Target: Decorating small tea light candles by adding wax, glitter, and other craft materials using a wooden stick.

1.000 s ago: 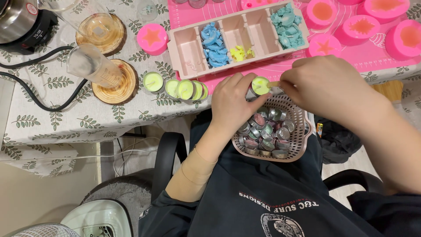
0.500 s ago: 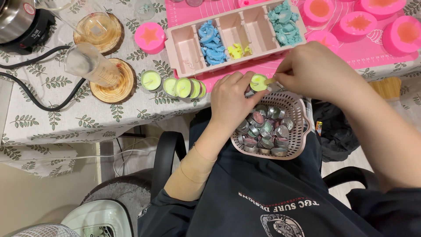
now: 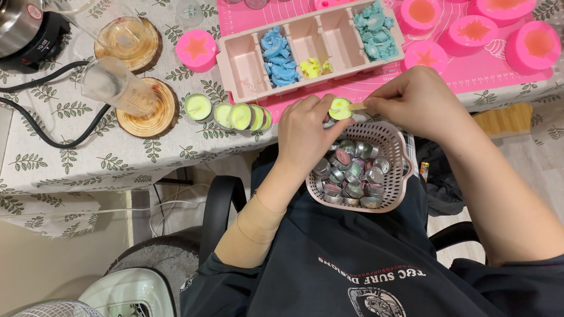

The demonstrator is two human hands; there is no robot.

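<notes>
Over the lap, just off the counter's (image 3: 88, 170) front edge: a pink slotted basket (image 3: 398, 154) of small metal tealight cups, resting on the person's dark shirt.

Left hand (image 3: 305, 132): closed around one pale green tealight (image 3: 339, 109), held above the basket's far rim, wax face up.

Right hand (image 3: 420, 103): fingers pinched shut on a small light-coloured piece at the tealight's right edge; what that piece is cannot be told at this size.

Step in hand, as judged: working on the surface or centre of the held tealight, one piece at a time. The next move calls for a steady pinch and a level cup, so that the wax face is not marred.

On the counter near its front edge, left of the hands: a row of green tealights (image 3: 235, 115), some overlapping.

Further back: a pink compartment tray (image 3: 247, 76) holding blue, yellow and teal shapes in separate sections; round pink moulds (image 3: 197, 50) on a pink mat.

Toward the left corner: two wooden coasters (image 3: 158, 111) bearing clear beakers, a black cable, and a dark appliance.
</notes>
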